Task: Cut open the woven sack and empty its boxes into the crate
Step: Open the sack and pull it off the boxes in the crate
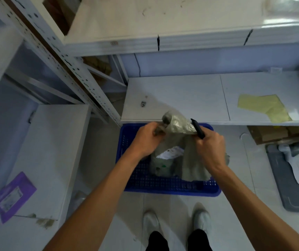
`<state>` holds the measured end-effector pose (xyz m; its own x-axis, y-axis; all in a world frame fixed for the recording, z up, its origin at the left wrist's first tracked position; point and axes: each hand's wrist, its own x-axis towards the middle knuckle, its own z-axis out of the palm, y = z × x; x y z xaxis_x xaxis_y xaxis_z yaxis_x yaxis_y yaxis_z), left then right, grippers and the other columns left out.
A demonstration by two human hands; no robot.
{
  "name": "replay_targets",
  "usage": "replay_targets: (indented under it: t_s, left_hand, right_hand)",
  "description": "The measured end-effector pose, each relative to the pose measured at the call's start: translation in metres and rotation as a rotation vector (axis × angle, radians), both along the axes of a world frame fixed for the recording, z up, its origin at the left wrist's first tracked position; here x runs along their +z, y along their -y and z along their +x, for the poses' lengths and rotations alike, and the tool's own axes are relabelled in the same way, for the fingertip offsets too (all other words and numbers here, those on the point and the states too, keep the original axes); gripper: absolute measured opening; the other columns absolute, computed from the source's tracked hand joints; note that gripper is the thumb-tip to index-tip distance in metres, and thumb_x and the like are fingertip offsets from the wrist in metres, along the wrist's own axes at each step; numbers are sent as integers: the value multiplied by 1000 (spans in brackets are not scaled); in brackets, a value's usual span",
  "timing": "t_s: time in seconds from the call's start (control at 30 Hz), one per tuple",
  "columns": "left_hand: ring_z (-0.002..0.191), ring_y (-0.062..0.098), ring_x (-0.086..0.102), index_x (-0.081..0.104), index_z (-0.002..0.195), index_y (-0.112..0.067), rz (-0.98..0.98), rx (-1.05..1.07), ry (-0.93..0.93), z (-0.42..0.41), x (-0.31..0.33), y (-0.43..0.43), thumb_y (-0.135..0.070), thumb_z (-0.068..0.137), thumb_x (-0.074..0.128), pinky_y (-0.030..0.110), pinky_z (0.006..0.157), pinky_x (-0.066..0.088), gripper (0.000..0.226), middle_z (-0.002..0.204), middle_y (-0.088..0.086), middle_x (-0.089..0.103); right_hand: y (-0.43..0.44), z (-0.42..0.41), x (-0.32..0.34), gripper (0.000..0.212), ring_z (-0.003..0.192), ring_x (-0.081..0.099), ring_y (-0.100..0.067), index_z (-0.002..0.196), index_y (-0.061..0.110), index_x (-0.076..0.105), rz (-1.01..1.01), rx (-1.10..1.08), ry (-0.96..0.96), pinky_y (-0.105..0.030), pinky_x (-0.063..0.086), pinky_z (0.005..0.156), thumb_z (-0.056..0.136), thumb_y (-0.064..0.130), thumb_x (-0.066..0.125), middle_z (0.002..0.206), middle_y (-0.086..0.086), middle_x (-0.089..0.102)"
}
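Gripping the grey woven sack [176,124] at frame centre over the blue crate [172,187], my left hand [147,140] pinches its bunched top, my right hand [211,147] clenches a black cutter [197,128].

I see both hands over the blue crate [170,187], left hand [146,137] bunching the grey sack [178,124] top, right hand [210,146] gripping sack plus a black cutter [197,128], sack hanging into crate, white label [171,153] showing, yellow sheet [264,106] on the low shelf [177,95] behind.
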<state>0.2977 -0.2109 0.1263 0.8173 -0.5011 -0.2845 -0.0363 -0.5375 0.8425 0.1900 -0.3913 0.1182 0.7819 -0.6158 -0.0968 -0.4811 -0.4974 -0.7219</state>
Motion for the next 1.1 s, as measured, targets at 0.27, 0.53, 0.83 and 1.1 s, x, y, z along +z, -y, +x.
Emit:
replay_targets:
  t_s: [0.27,0.53,0.83,1.1]
  left_hand:
    - [123,24,63,65,133,-19,89,-126,163,-3,5,2,-22,93,74,48,104,52,41,140,1,62]
    - [116,21,67,68,125,-29,158,-192,103,8,18,-6,-34,96,66,43,97,56,29,125,0,71]
    - [91,18,71,69,119,-26,113,-84,2,2,49,-16,-29,105,55,48,90,60,20,105,0,73]
    - [94,19,71,68,111,-26,66,9,-53,-16,72,-19,-28,106,51,46,90,60,18,112,4,73]
  right_hand:
    - [1,0,15,29,49,49,-10,103,12,76,-88,16,15,-19,26,46,86,-2,58,61,1,58]
    - [-3,4,25,35,74,63,-24,111,15,74,-103,101,85,-27,44,60,85,-3,58,85,-2,68]
    - [-8,19,54,26,70,54,-22,111,16,73,-179,206,110,-28,36,57,93,5,58,81,1,55]
    - [-17,15,70,23,77,58,-23,113,15,68,-176,243,43,-23,38,61,96,6,55,90,-2,55]
